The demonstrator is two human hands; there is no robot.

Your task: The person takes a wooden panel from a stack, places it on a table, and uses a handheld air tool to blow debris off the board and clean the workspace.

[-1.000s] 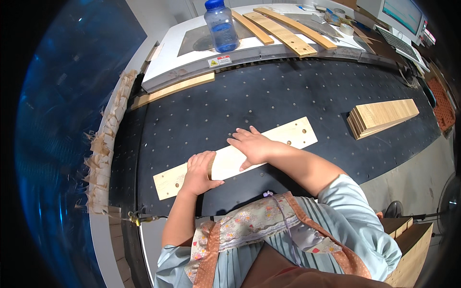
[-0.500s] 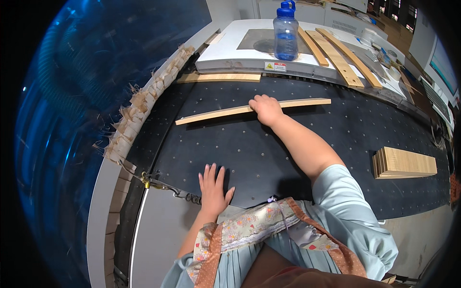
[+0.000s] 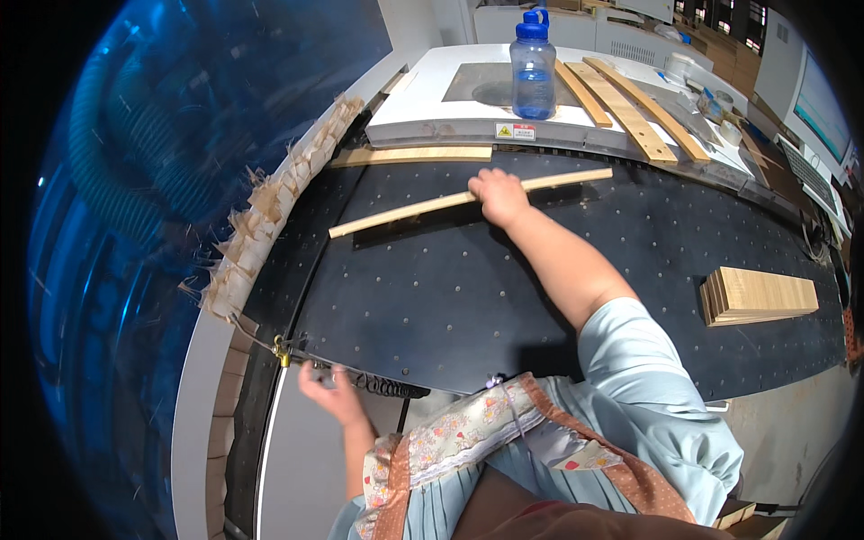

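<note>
My right hand [image 3: 501, 195] is closed around the middle of a long, narrow wooden board [image 3: 409, 211], tilted so that mostly its thin edge shows. The board casts a shadow on the black studded table [image 3: 468, 306]. Down at the table's near left corner, my left hand [image 3: 331, 392] has its fingers apart and slightly bent, a little blurred, with nothing visible in it. Close by are a brass-coloured fitting [image 3: 283, 349] and a black coiled hose [image 3: 387, 387].
A stack of short boards [image 3: 760, 295] lies at right. Another board [image 3: 414, 156] rests by the white machine bed [image 3: 423, 106], which carries a blue-capped water bottle [image 3: 534, 76] and long planks [image 3: 630, 112]. A blue translucent curtain [image 3: 207, 117] and frayed padded rail [image 3: 270, 202] border the left.
My left hand has left the table's surface and moved left and down toward the coiled hose. The board in my right hand has turned more onto its edge.
</note>
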